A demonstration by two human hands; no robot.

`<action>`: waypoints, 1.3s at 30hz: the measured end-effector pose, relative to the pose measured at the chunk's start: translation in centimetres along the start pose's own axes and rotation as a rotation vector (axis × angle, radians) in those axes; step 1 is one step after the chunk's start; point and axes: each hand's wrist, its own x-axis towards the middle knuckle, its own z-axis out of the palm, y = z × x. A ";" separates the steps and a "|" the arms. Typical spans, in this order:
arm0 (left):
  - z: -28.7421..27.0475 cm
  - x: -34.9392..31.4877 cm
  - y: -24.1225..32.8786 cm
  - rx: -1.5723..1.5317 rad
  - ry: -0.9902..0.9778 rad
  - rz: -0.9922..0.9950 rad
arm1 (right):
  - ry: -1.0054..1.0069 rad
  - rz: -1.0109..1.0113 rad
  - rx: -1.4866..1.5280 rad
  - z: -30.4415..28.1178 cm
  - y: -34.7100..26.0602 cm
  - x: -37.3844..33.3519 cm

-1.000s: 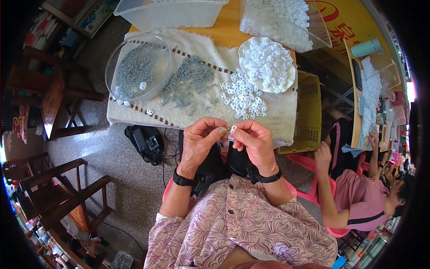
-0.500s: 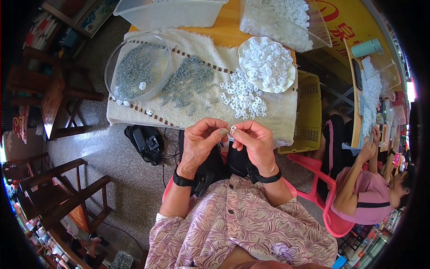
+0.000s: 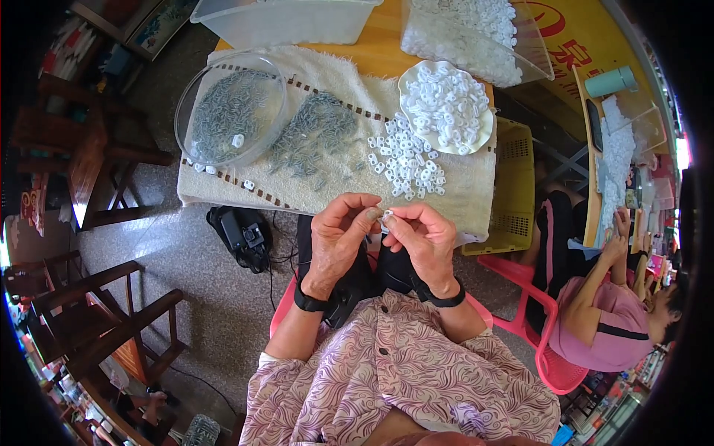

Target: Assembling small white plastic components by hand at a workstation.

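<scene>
By the towel (image 3: 461,195), the right hand (image 3: 427,241) pinches a white piece (image 3: 387,215); the left hand (image 3: 335,241) has fingertips together, on what I can't tell. Probably fitting parts; I'd go gently next.

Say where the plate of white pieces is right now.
In the head view, the plate sits near the towel's far right corner, just beyond and right of the loose white pieces.

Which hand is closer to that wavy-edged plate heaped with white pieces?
The right. The right hand is on the near side of the wavy-edged plate, roughly in line with it; the left hand is farther off, to its near left.
</scene>
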 end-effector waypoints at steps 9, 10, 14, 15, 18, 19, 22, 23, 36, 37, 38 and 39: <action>0.1 -0.3 -0.5 -0.051 0.023 0.010 | 0.018 -0.065 0.001 0.7 0.1 -0.2; 0.1 -0.3 -0.5 -0.051 0.024 0.011 | 0.019 -0.081 -0.015 0.8 0.1 -0.2; 0.1 -0.3 -0.1 -0.031 0.038 0.020 | 0.016 -0.098 -0.032 0.9 0.2 0.0; 0.0 -0.3 0.0 -0.004 0.045 0.018 | 0.010 -0.081 -0.018 0.9 0.2 0.1; -0.2 -0.1 0.0 -0.031 0.015 0.016 | 0.004 -0.043 0.025 0.9 -0.1 0.2; 0.0 -0.1 0.1 -0.030 0.015 0.017 | 0.006 -0.022 0.052 0.9 -0.1 0.2; 0.5 0.0 0.0 0.002 0.054 0.022 | 0.023 -0.010 0.082 0.8 0.0 0.2; 0.3 0.0 -0.3 0.015 0.039 0.022 | 0.024 -0.010 0.083 0.7 0.0 0.3; 0.7 -0.1 -0.9 0.234 0.096 0.150 | 0.045 -0.046 0.004 0.7 0.3 0.2; 0.7 -0.1 -0.9 0.233 0.097 0.150 | 0.055 -0.050 0.002 0.8 0.2 0.2; 0.7 -0.2 -0.9 0.282 0.112 0.170 | 0.053 -0.050 0.002 0.8 0.3 0.2; 0.7 -0.2 -0.9 0.331 0.127 0.189 | 0.050 -0.072 -0.003 0.9 0.4 0.1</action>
